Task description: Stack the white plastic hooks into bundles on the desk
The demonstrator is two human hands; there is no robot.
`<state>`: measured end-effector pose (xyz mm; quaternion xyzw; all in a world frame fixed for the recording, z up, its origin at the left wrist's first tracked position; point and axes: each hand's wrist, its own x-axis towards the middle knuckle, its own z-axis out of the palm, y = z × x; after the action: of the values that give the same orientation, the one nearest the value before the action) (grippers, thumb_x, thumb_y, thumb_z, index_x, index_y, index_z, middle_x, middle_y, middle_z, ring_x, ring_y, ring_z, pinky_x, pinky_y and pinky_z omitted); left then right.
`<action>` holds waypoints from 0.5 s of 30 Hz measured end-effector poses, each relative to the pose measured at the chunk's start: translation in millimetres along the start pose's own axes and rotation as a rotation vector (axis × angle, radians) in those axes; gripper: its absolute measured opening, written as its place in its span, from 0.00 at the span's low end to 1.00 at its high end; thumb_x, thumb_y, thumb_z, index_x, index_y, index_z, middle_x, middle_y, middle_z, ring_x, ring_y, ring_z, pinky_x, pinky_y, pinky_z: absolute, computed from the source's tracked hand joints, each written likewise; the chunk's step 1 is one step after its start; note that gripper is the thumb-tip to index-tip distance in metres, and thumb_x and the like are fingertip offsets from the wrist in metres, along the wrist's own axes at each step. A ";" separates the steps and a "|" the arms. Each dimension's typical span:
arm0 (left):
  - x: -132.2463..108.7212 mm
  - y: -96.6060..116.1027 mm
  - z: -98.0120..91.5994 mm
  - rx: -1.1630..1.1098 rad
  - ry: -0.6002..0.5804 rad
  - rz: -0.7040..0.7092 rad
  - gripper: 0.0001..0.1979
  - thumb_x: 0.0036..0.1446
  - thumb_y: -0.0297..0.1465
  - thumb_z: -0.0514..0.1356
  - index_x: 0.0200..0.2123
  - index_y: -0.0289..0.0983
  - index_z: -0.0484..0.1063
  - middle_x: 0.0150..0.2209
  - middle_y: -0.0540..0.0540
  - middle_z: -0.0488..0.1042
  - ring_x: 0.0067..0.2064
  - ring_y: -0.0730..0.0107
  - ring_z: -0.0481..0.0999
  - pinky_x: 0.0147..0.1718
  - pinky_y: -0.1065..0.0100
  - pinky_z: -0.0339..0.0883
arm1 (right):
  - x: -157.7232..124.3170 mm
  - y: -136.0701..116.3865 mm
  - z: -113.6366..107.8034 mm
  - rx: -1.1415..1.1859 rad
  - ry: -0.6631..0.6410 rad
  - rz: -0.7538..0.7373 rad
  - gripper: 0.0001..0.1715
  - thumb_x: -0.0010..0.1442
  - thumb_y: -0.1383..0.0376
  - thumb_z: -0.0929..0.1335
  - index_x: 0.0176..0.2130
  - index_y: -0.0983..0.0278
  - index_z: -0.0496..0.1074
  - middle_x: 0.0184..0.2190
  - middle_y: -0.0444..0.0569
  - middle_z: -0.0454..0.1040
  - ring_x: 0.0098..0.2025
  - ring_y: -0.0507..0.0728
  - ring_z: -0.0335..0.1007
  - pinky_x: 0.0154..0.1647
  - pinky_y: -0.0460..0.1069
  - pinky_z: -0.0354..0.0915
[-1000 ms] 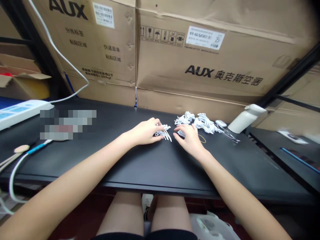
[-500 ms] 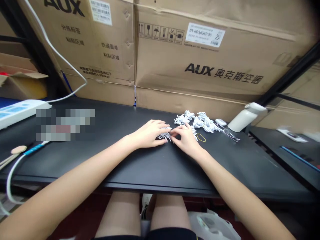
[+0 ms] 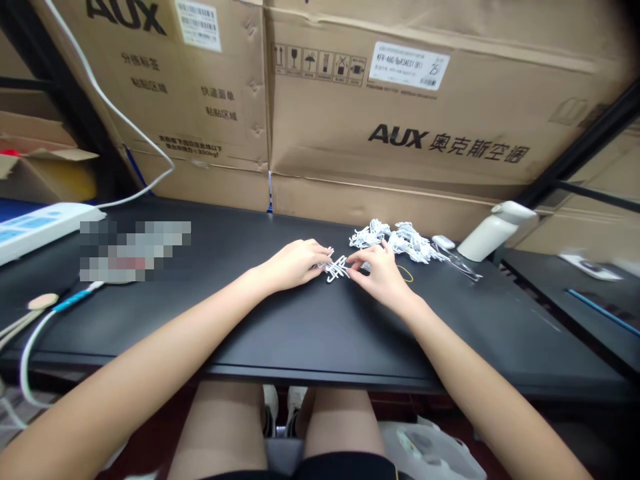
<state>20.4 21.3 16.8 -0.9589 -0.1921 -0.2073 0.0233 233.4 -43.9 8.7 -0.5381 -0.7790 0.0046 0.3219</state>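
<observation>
Between my hands is a small cluster of thin, white, bent strips [image 3: 337,268] that look like wire ties or small hooks. My left hand [image 3: 300,263] is closed on the cluster's left end, its thumb and fingers pressed together. At the right end, my right hand [image 3: 376,272] pinches the tips of the strips between thumb and forefinger. More white strips lie partly hidden beneath the right palm. Just behind that hand are two larger heaps of the same strips [image 3: 413,241]. A yellow rubber band [image 3: 405,273] lies beside my right wrist.
A white bottle [image 3: 495,232] leans at the back right, near a small white case [image 3: 443,243] and eyeglasses [image 3: 463,267]. A power strip [image 3: 50,220] and a white cable [image 3: 30,340] are on the left. Large cardboard boxes [image 3: 400,160] wall the back of the black table [image 3: 320,340].
My hands have drawn slightly apart, the right one moving a little rightward. More of the white cluster shows between them, its strips now crossing and spread.
</observation>
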 end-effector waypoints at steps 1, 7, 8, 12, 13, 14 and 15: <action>0.0 -0.5 0.3 0.020 -0.011 -0.002 0.12 0.59 0.29 0.54 0.43 0.39 0.76 0.50 0.44 0.74 0.49 0.62 0.73 0.46 0.63 0.67 | 0.3 -0.2 -1.6 0.009 0.003 0.012 0.05 0.52 0.68 0.68 0.33 0.59 0.73 0.25 0.42 0.77 0.41 0.60 0.70 0.62 0.68 0.40; -0.1 -0.8 1.1 0.046 -0.011 -0.034 0.14 0.62 0.30 0.51 0.42 0.37 0.76 0.50 0.42 0.75 0.49 0.63 0.73 0.46 0.62 0.68 | 3.5 -3.9 -13.3 0.085 0.099 0.097 0.04 0.51 0.66 0.68 0.25 0.62 0.73 0.25 0.45 0.77 0.33 0.58 0.72 0.55 0.62 0.56; -0.2 -0.6 1.1 0.043 -0.006 -0.035 0.14 0.62 0.30 0.51 0.41 0.37 0.77 0.50 0.42 0.75 0.48 0.63 0.73 0.46 0.62 0.68 | 3.9 -4.2 -14.9 0.114 0.133 0.108 0.05 0.51 0.66 0.69 0.25 0.62 0.73 0.25 0.46 0.77 0.33 0.58 0.72 0.51 0.60 0.60; -1.0 0.9 1.5 0.027 0.012 -0.022 0.14 0.62 0.31 0.51 0.40 0.37 0.77 0.48 0.40 0.75 0.48 0.62 0.73 0.45 0.62 0.69 | 4.5 -5.2 -16.9 0.285 0.316 0.138 0.06 0.53 0.64 0.69 0.26 0.63 0.73 0.27 0.47 0.77 0.33 0.57 0.73 0.39 0.53 0.67; -1.1 1.5 1.6 0.017 0.012 -0.018 0.14 0.62 0.31 0.51 0.39 0.36 0.77 0.48 0.39 0.75 0.48 0.61 0.72 0.45 0.62 0.69 | 4.4 -5.9 -16.4 0.337 0.359 0.142 0.07 0.53 0.63 0.69 0.26 0.63 0.73 0.27 0.47 0.77 0.33 0.57 0.73 0.39 0.52 0.67; -1.2 2.3 1.7 0.004 0.012 -0.014 0.14 0.61 0.32 0.52 0.39 0.36 0.77 0.48 0.39 0.74 0.49 0.60 0.71 0.45 0.61 0.68 | 4.4 -6.9 -15.7 0.391 0.394 0.147 0.07 0.53 0.62 0.69 0.26 0.63 0.74 0.27 0.47 0.77 0.33 0.57 0.74 0.38 0.52 0.68; -1.1 3.2 1.5 -0.010 0.019 -0.014 0.14 0.61 0.32 0.52 0.39 0.36 0.77 0.48 0.39 0.74 0.49 0.60 0.71 0.46 0.60 0.67 | 4.2 -8.3 -14.8 0.447 0.415 0.149 0.08 0.54 0.62 0.70 0.27 0.63 0.74 0.28 0.47 0.77 0.33 0.57 0.74 0.39 0.52 0.69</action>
<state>21.3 18.2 15.1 -0.9557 -0.1976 -0.2174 0.0189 233.1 -48.9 25.5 -0.4991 -0.6347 0.0895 0.5831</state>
